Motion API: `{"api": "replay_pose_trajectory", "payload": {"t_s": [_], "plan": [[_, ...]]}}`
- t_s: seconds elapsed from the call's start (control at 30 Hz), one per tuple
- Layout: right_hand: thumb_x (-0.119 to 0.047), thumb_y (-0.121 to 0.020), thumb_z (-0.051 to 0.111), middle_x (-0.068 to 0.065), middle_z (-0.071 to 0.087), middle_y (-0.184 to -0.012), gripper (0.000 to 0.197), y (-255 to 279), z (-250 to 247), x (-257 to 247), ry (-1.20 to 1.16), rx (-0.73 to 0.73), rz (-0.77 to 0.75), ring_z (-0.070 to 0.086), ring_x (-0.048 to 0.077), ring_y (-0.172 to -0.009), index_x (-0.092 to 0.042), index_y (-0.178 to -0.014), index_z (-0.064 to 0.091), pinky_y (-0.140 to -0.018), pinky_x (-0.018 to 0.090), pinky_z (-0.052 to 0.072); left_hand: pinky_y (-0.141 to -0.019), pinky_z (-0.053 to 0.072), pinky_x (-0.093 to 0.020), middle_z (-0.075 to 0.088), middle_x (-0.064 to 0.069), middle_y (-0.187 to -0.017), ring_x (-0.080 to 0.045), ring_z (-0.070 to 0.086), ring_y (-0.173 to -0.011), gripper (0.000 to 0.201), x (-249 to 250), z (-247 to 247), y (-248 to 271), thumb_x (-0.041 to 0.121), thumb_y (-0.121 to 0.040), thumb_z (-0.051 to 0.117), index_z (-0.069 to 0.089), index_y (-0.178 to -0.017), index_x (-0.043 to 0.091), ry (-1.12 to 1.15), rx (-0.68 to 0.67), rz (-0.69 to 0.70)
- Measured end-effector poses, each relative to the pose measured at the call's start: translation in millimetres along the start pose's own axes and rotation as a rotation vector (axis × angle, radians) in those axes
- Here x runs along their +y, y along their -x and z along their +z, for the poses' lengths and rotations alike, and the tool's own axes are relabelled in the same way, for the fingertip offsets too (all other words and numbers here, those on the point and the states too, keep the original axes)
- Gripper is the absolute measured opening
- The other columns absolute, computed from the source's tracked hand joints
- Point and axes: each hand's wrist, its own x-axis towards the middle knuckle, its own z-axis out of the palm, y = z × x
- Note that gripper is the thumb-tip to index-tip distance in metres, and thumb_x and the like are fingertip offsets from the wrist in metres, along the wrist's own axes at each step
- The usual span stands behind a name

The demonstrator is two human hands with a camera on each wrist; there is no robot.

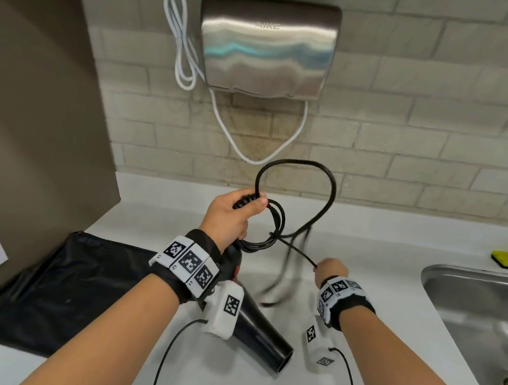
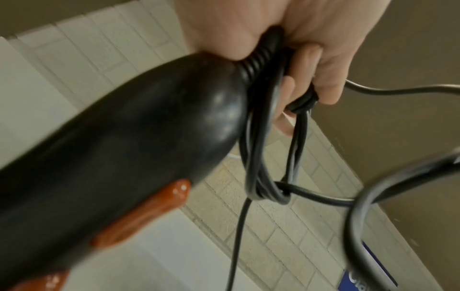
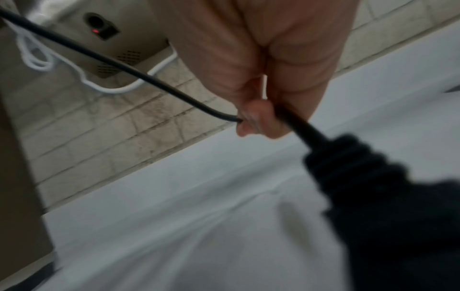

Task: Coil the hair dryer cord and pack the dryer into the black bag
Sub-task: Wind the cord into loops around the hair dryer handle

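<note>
Up above the white counter (image 1: 149, 219), the left hand (image 1: 230, 218) is curled round the cord end of the black hair dryer (image 1: 261, 332) and several gathered loops of its cord (image 1: 299, 166); the dryer hangs below that wrist, nozzle pointing down toward the counter. Lower and to the right, the right hand (image 1: 330, 269) pinches 1 taut strand of cord, with the plug (image 3: 373, 177) just beyond its fingers. Left of the dryer, the black bag (image 1: 57, 288) lies flat on the counter.
</note>
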Motion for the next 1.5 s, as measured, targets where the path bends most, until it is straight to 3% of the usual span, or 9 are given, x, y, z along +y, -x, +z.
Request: {"api": "replay_pose_trajectory", "payload": {"t_s": [0.2,0.37,0.5,0.67,0.97,1.17,1.3,1.4,1.5], "plan": [[-0.021,-0.09,0.053,0.004,0.062,-0.116,0.028,3.7,-17.9,23.9,0.435,-0.139,-0.023,0.057,0.02,-0.113,-0.008,-0.114,0.061,-0.091,0.024,0.045,-0.035,0.029,-0.016,0.063,-0.002,-0.076,-0.005,0.028,-0.03,0.012,-1.1,-6.1,1.1,0.016,-0.089,0.06,0.064,-0.098,0.01,0.018,0.059,0.005],[-0.005,-0.088,0.049,0.015,0.053,-0.13,0.037,-6.3,-11.1,13.7,-0.013,-0.066,-0.097,0.051,0.028,-0.119,-0.007,-0.124,0.053,-0.096,0.027,0.041,-0.034,0.028,-0.015,0.055,-0.001,-0.07,-0.003,0.026,-0.03,0.016,-0.6,-10.3,-0.5,0.012,-0.089,0.06,0.063,-0.103,0.018,0.039,0.079,0.017],[0.006,-0.085,0.044,-0.003,0.059,-0.111,0.044,19.9,-12.0,-30.3,-0.324,-0.314,-0.43,0.054,0.012,-0.076,-0.016,-0.121,0.056,-0.056,0.011,0.041,-0.034,0.028,-0.016,0.051,-0.005,-0.073,-0.003,0.025,-0.031,0.014,-1.0,-3.7,-0.6,0.013,-0.089,0.059,0.063,-0.101,0.019,0.02,0.048,0.021],[0.003,-0.093,0.042,0.001,0.057,-0.072,0.025,42.6,-2.8,-56.3,-0.442,-0.624,-0.591,0.045,0.003,-0.046,-0.016,-0.091,0.058,-0.043,0.016,0.035,-0.034,0.025,-0.016,0.049,-0.004,-0.068,-0.004,0.023,-0.03,0.012,-1.0,-0.4,-1.3,0.014,-0.09,0.059,0.063,-0.101,0.015,0.023,0.028,-0.001],[-0.002,-0.095,0.039,0.007,0.048,-0.06,0.031,6.8,11.3,-34.4,-0.587,-0.233,-0.106,0.038,0.01,-0.026,-0.009,-0.066,0.05,-0.03,0.012,0.031,-0.034,0.028,-0.013,0.068,0.008,-0.068,-0.005,0.031,-0.031,0.013,0.4,-8.7,0.8,0.022,-0.092,0.056,0.064,-0.083,0.018,-0.062,0.01,0.004],[-0.009,-0.094,0.041,-0.003,0.04,-0.069,0.032,-6.3,-1.3,-22.1,-0.391,-0.177,0.043,0.043,0.013,-0.061,-0.019,-0.064,0.037,-0.057,0.022,0.042,-0.035,0.025,-0.015,0.066,0.004,-0.077,-0.005,0.022,-0.032,0.012,4.0,-6.3,6.7,0.021,-0.093,0.053,0.062,-0.09,0.014,0.009,-0.009,-0.032],[-0.022,-0.087,0.049,0.001,0.062,-0.098,0.014,-28.7,-4.0,28.6,0.285,-0.151,-0.087,0.058,0.021,-0.086,-0.011,-0.088,0.057,-0.075,0.024,0.05,-0.035,0.024,-0.015,0.068,0.011,-0.064,-0.005,0.021,-0.032,0.013,5.0,-17.2,8.1,0.02,-0.094,0.052,0.061,-0.087,0.014,0.053,0.025,-0.043],[-0.015,-0.089,0.052,0.01,0.058,-0.125,0.032,-23.6,-6.6,38.0,0.106,-0.237,0.093,0.059,0.026,-0.107,-0.004,-0.119,0.055,-0.072,0.022,0.054,-0.035,0.025,-0.016,0.067,0.01,-0.066,-0.005,0.021,-0.033,0.012,5.9,-22.9,9.3,0.021,-0.094,0.053,0.062,-0.088,0.015,0.049,0.026,-0.044],[-0.011,-0.096,0.04,0.014,0.046,-0.138,0.038,-2.4,-14.4,17.9,0.031,-0.123,0.003,0.046,0.028,-0.126,-0.002,-0.132,0.043,-0.101,0.03,0.042,-0.035,0.024,-0.016,0.062,0.005,-0.072,-0.004,0.021,-0.033,0.011,5.0,-20.1,8.6,0.021,-0.092,0.055,0.063,-0.099,0.017,0.008,0.012,-0.019]]}}
